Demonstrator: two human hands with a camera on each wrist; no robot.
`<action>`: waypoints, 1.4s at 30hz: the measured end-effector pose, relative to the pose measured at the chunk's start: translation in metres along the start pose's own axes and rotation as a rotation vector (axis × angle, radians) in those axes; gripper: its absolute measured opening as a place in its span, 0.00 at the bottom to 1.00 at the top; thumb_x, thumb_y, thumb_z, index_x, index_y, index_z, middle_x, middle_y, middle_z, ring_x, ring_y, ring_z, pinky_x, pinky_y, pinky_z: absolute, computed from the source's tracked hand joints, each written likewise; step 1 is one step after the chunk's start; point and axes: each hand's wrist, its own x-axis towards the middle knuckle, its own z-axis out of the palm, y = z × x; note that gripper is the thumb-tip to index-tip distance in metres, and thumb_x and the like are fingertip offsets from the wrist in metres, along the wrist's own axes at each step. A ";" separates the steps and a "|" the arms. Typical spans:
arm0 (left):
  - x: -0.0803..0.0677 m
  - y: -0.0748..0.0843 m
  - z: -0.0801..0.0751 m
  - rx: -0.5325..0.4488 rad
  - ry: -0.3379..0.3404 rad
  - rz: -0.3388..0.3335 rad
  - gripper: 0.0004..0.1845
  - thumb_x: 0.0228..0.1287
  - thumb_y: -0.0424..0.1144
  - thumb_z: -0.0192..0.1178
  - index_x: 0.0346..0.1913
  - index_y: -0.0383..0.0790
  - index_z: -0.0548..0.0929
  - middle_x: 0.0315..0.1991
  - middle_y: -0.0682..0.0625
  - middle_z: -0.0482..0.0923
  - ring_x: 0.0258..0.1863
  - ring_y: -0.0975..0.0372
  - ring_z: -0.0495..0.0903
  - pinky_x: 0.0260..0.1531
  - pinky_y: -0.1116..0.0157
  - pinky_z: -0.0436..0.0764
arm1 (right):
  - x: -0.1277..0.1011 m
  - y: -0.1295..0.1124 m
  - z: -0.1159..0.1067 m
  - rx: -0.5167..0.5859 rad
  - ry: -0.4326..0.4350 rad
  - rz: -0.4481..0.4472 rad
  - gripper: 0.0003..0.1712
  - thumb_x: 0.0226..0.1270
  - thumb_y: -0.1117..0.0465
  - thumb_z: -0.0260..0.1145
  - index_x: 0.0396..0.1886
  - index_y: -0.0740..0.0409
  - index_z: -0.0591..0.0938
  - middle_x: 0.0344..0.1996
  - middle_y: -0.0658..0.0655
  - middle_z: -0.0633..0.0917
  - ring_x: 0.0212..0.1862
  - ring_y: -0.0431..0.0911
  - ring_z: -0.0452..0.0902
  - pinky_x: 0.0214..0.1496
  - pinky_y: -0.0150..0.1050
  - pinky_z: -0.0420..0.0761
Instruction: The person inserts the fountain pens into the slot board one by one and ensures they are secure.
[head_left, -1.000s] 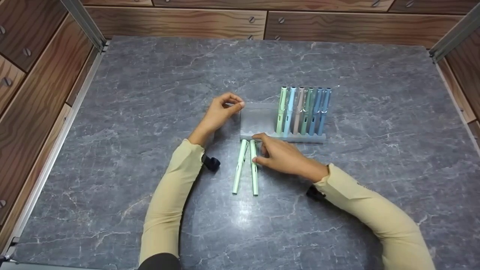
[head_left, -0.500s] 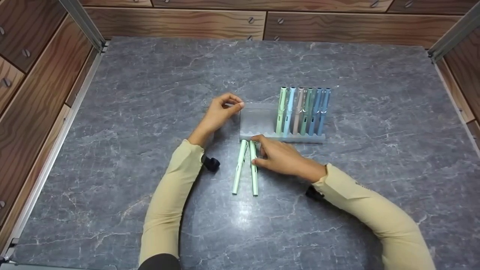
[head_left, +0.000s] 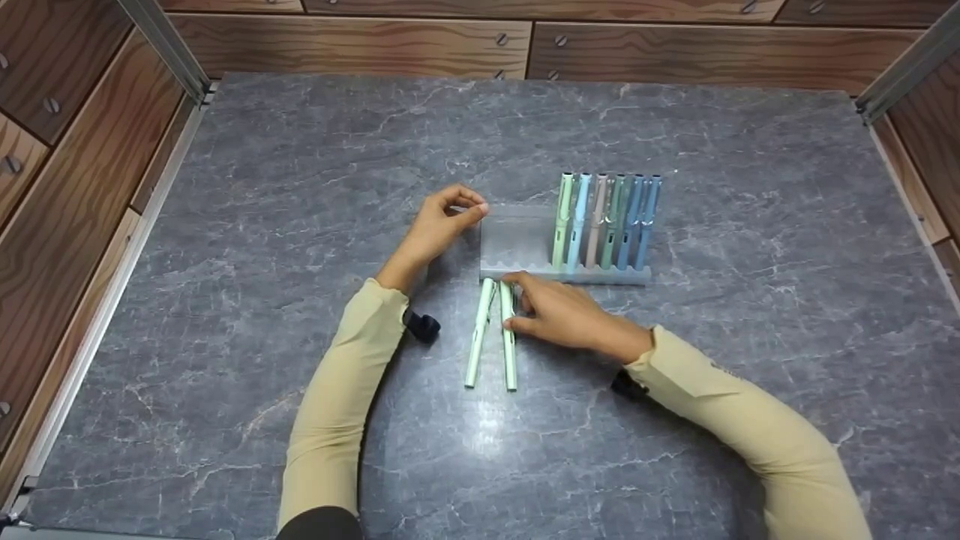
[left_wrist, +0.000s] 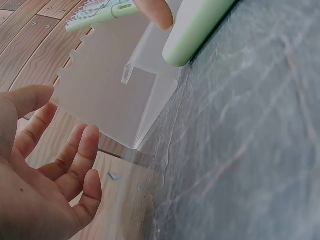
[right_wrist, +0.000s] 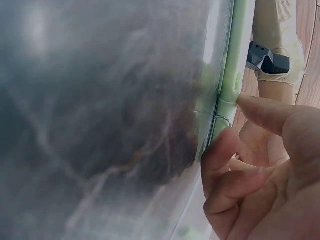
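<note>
At its far left corner, the clear pen stand [head_left: 517, 236] is pinched between the thumb and index finger of my left hand [head_left: 435, 225]; in the left wrist view the other fingers [left_wrist: 82, 160] hang loosely curled. Two pale green pens lie in front of the stand. My right hand [head_left: 562, 311] holds the right green pen [head_left: 508, 360], thumb on its side by the clip and index fingertip at its far end, near the stand's front lip. The left green pen [head_left: 478, 345] lies slanted beside it, untouched.
Several pens stand leaning in the stand's right slots: light green [head_left: 562, 217], light blue [head_left: 579, 225], brownish [head_left: 598, 225], dark green and blue ones. The marbled grey table [head_left: 300, 187] extends all around, with wood-patterned walls [head_left: 345, 45] behind.
My right hand has shifted very slightly left, its index fingertip a little nearer me at the pen's far end. My left hand keeps its place on the stand's corner.
</note>
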 end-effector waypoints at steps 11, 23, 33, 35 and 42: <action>0.000 0.000 0.001 0.008 0.008 -0.002 0.10 0.64 0.38 0.63 0.43 0.35 0.81 0.39 0.47 0.80 0.43 0.44 0.83 0.43 0.59 0.82 | 0.002 0.000 -0.001 0.008 -0.024 0.016 0.40 0.61 0.47 0.69 0.69 0.55 0.67 0.34 0.51 0.81 0.33 0.43 0.75 0.31 0.37 0.74; 0.000 0.001 -0.001 0.016 0.003 0.008 0.10 0.64 0.38 0.62 0.43 0.36 0.81 0.39 0.46 0.80 0.42 0.43 0.83 0.42 0.60 0.81 | 0.004 -0.002 -0.005 0.029 -0.058 0.043 0.41 0.59 0.47 0.71 0.68 0.54 0.67 0.37 0.53 0.82 0.35 0.44 0.77 0.32 0.38 0.75; 0.000 0.001 -0.001 0.026 0.011 -0.004 0.10 0.63 0.39 0.63 0.43 0.36 0.82 0.38 0.47 0.81 0.41 0.45 0.83 0.41 0.59 0.81 | 0.005 -0.005 -0.003 0.032 -0.058 0.048 0.44 0.57 0.47 0.72 0.70 0.55 0.66 0.35 0.52 0.82 0.33 0.43 0.76 0.32 0.36 0.75; 0.000 0.000 -0.001 0.027 0.010 -0.004 0.10 0.64 0.39 0.63 0.43 0.36 0.82 0.39 0.46 0.81 0.40 0.46 0.83 0.41 0.59 0.81 | 0.005 -0.006 -0.003 0.040 -0.064 0.048 0.44 0.57 0.47 0.72 0.69 0.56 0.66 0.34 0.52 0.82 0.32 0.43 0.75 0.31 0.35 0.74; 0.000 0.001 0.000 0.019 0.012 -0.006 0.10 0.63 0.38 0.63 0.43 0.36 0.82 0.38 0.48 0.80 0.38 0.52 0.84 0.42 0.60 0.82 | 0.006 -0.010 -0.001 0.042 -0.062 0.045 0.44 0.55 0.48 0.73 0.69 0.56 0.66 0.32 0.52 0.82 0.29 0.42 0.74 0.28 0.34 0.72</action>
